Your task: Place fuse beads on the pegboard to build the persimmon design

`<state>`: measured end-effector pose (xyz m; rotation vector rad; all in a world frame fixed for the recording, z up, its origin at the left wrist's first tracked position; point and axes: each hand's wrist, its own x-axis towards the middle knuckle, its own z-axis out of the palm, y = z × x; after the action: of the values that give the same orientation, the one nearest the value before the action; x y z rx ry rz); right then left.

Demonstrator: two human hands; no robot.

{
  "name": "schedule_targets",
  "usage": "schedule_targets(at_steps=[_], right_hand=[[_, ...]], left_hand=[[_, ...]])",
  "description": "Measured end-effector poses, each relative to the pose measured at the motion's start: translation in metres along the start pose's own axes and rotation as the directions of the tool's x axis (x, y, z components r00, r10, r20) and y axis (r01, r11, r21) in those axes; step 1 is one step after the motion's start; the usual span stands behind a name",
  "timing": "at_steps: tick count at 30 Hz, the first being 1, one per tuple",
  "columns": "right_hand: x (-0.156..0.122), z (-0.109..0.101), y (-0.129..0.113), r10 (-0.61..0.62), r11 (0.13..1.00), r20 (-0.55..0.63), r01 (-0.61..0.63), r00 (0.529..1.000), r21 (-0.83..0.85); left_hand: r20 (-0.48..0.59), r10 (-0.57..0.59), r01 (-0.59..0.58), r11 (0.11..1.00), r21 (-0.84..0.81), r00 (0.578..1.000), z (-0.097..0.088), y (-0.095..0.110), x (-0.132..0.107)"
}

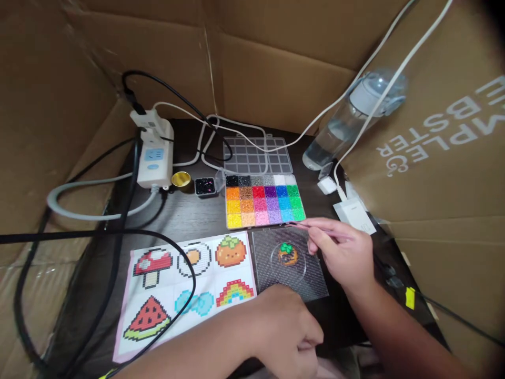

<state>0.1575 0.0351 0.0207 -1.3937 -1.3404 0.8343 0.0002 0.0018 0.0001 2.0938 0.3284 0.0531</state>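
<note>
My right hand (345,252) pinches a pair of pinkish tweezers (307,226); their tips point left, over the near edge of the bead box (232,223). Whether a bead sits in the tips is too small to tell. Below them lies the clear pegboard (264,276), bearing a small orange persimmon of fuse beads (287,254) with green leaves and dark gaps in its body. My left hand (288,334) is curled into a fist by the board's near edge, with nothing seen in it. Left of the board is a pattern sheet (158,295) with several pixel pictures, including a persimmon.
Behind the bead box lies its gridded lid (256,158). A small box of black beads (205,186) and a gold tin (181,179) stand left. A power strip (155,158), a water bottle (335,131), a white charger (355,215) and loose cables surround the work; cardboard walls enclose it.
</note>
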Motion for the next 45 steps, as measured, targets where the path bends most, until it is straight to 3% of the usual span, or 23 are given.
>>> schedule_targets(at_steps=[4,8,45], right_hand=[[-0.046,-0.017,0.022,-0.069,0.991,-0.053,0.063,0.996,-0.116],[-0.065,-0.021,0.033,-0.129,0.986,-0.018,0.126,0.991,-0.111],[-0.061,-0.019,0.034,-0.085,0.991,0.000,0.084,0.996,-0.108]], left_hand=[[-0.013,0.013,-0.013,1.000,0.011,1.000,0.000,0.000,0.000],[-0.096,0.036,-0.032,0.999,0.042,0.995,0.003,0.000,-0.001],[-0.095,0.050,-0.042,0.995,0.088,0.994,0.003,0.001,-0.001]])
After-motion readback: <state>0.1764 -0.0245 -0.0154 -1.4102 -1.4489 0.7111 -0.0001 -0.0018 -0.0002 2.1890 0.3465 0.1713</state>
